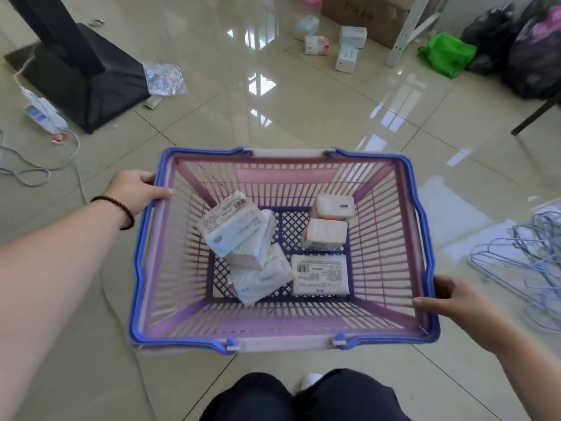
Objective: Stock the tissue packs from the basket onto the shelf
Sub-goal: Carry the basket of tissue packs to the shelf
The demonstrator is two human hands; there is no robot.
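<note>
Far left of the frame: black stand [76,65], matte and angular, on glossy cream floor tiles [303,117]; beside its base a crinkled silvery foil sheet [164,77], a white device [42,113] with a small blue label too blurred to read, and a loose grey cable [36,168].

Left of centre: left hand [136,189], dark beaded bracelet [117,209] at the wrist, gripping the upper left rim of the basket, thumb curled over the blue edge onto the inside, fingers wrapped round the outside.

Centre: plastic basket [391,238], rectangular, pale pink slatted walls, dark blue lattice bottom, blue handles folded down along the rim. Inside, soft plastic-wrapped tissue packs, brick-shaped: three white-and-pale-blue packs [233,229] heaped and tilted at the bottom left, topmost with a barcode and fine print too small to read; a flat white pack [320,275] at lower right, label side up, barcode and lines of unreadable text; two white packs with orange trim [328,226] at upper right, one behind the other, touching.

Bottom centre: dark trouser legs [303,399] and a white shoe tip.

Top centre to right: several small white boxes and packs [334,41] scattered on the tiles, brown cardboard box [364,13] with dark handwriting not legible, white metal frame leg [416,28].

Right of centre: right hand [458,305] clasping the lower right rim, thumb hooked over the edge inside, fingers curled round the outside.

Far right: bright green bag [446,54], black bags [516,47], tangle of thin lilac wire hangers [522,262] on the floor.
</note>
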